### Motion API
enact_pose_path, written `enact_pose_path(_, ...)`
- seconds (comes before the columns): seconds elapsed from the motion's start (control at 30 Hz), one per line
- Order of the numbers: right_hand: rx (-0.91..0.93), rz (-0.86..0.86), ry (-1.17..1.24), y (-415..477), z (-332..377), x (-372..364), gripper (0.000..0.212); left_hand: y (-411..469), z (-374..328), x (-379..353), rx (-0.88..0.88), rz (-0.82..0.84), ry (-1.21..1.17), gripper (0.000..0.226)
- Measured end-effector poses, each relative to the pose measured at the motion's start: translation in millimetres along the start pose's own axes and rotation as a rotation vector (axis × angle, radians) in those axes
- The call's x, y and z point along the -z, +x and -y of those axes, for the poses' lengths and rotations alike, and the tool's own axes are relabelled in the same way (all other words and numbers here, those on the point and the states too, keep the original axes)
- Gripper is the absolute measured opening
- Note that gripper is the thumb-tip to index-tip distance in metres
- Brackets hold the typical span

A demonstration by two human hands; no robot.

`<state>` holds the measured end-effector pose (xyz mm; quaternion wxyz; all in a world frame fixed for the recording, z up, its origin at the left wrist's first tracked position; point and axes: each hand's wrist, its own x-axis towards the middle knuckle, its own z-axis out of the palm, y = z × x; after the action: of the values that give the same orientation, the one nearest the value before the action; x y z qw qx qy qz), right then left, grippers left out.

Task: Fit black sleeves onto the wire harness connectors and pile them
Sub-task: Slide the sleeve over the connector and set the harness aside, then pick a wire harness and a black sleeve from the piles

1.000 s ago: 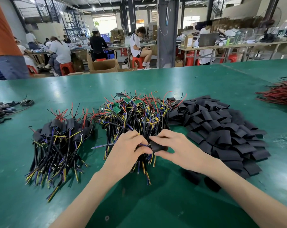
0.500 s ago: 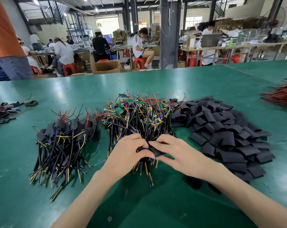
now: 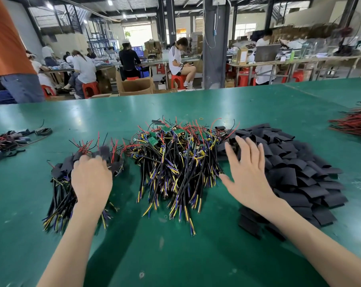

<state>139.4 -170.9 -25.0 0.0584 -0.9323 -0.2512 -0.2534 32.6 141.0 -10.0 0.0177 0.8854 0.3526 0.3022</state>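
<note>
My left hand (image 3: 91,180) rests on the pile of sleeved wires (image 3: 60,193), its grip hidden so I cannot tell, while my right hand (image 3: 248,172) spreads wide over the black sleeves (image 3: 295,175), likely to fetch one.

Just one view was used: a wide-angle camera worn on the head, pointed forward and down, held close over the near part of the green worktop (image 3: 175,255).

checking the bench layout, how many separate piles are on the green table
5. Sleeved harnesses under the left hand, bare harnesses in the centre, black sleeves under the right hand, a dark clump far left, red wires far right. More may lie out of frame.
</note>
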Motion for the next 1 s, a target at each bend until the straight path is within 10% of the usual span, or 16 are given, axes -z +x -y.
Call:
enact_pose_path(0.27,-0.205,0.067,-0.217,8,-39,-18,0.062,2,-33,6,-0.046,-0.297,-0.131,0.017)
enact_pose_path(0.53,-0.293,0.192,-0.177,8,-54,-34,0.048,53,-109,-26,0.000,0.360,-0.409,0.047)
enact_pose_path(0.77,-0.312,0.194,-0.189,11,-50,-27,0.052,62,-117,-14,0.018,0.291,-0.331,0.010)
enact_pose_path(1.0,-0.264,0.216,-0.101,10,-47,-23,0.037,68,-119,-5,0.056,0.138,-0.439,0.037)
